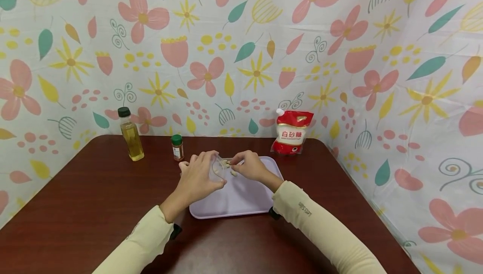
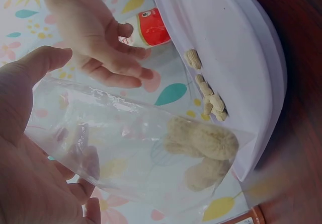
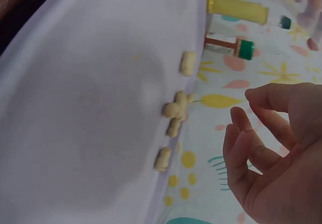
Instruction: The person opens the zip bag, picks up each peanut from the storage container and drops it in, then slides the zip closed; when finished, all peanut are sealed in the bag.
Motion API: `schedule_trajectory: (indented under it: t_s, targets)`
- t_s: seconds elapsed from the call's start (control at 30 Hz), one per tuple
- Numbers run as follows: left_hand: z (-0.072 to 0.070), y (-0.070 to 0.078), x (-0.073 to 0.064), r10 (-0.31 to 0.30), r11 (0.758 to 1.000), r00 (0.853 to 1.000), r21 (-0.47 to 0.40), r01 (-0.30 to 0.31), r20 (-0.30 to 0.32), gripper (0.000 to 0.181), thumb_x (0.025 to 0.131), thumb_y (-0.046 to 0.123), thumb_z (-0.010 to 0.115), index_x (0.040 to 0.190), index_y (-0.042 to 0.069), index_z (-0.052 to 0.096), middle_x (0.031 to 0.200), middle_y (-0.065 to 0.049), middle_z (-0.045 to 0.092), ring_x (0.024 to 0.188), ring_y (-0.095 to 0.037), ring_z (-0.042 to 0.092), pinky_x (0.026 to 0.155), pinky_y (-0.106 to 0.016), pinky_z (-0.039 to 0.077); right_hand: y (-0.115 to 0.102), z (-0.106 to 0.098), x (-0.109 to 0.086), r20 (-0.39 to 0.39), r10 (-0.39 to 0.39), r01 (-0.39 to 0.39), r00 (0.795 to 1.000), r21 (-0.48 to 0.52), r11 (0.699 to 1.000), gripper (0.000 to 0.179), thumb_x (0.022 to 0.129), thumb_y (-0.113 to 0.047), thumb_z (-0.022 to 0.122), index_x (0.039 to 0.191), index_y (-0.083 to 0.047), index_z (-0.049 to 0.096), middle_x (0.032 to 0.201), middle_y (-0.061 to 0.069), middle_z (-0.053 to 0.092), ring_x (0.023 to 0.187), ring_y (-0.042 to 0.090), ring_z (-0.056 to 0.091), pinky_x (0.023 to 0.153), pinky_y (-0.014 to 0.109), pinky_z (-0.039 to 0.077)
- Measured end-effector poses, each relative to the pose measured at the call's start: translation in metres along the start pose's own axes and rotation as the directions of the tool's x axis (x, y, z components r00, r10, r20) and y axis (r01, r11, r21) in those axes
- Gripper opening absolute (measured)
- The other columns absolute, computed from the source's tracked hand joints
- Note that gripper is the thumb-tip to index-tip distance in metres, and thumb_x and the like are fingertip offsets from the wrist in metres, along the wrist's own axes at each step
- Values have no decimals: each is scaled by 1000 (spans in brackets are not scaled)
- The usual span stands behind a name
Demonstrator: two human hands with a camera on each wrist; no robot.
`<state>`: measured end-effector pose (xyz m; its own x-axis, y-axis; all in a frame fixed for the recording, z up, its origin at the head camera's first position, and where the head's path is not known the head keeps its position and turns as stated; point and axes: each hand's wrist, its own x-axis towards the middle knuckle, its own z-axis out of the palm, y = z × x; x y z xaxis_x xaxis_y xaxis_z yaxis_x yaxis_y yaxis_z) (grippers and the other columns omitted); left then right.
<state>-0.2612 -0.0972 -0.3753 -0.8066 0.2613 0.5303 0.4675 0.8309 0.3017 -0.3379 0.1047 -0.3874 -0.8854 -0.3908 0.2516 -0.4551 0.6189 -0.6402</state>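
My left hand [image 1: 197, 178] holds a clear plastic bag [image 2: 126, 128] over the left part of a pale lilac tray [image 1: 241, 200]. Several peanuts in shells [image 2: 215, 141] lie at the bag's far end, seen through the plastic. My right hand [image 1: 252, 167] hovers above the tray's far side, fingers bent, with a gap between thumb and forefinger and nothing in it. Loose peanuts [image 3: 176, 108] sit on the tray near its far edge, some clustered and one apart at each side, close below the right fingertips in the head view.
On the dark wooden table [image 1: 94, 207], an oil bottle [image 1: 133, 138] and a green-capped spice jar [image 1: 177, 148] stand at the back left. A red and white sugar pouch [image 1: 291, 133] stands at the back right. Flowered cloth [image 1: 241, 56] hangs behind the table.
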Motion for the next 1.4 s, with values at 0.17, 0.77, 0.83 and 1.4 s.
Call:
schedule_trajectory:
  t_s: [0.17,0.77,0.83,1.4]
  targets:
    - [-1,0,-1,1,1000,1000,-1,-1,-11,78,68,43,87,131,12,54,115,-4,61,99,-29,53,73,-50,30,5,5,3,6,49,-49,999,-45,998,12,84,-8,76,96,-3,76,91,3,73,81,15,67,70,34,54]
    - [0,-3,-2,8,1000,1000,-10,-8,-17,76,69,43,86,131,12,56,117,-3,62,97,-28,54,71,-48,29,20,19,5,37,160,-150,986,-196,969,13,85,-19,78,91,-7,76,89,1,72,75,12,62,65,31,51]
    - [1,-3,-2,8,1000,1000,-13,-8,-17,76,68,42,86,131,13,55,116,-3,62,97,-28,54,71,-48,29,20,20,6,41,167,-155,985,-199,968,11,85,-17,78,90,-8,76,88,1,71,74,12,62,64,30,51]
    - [2,-4,-3,-4,1000,1000,-15,4,6,75,70,42,86,132,13,55,117,-3,62,97,-27,53,71,-48,28,27,29,7,51,223,-206,973,-231,951,10,87,-23,76,83,-14,76,76,-6,67,65,11,59,56,28,47]
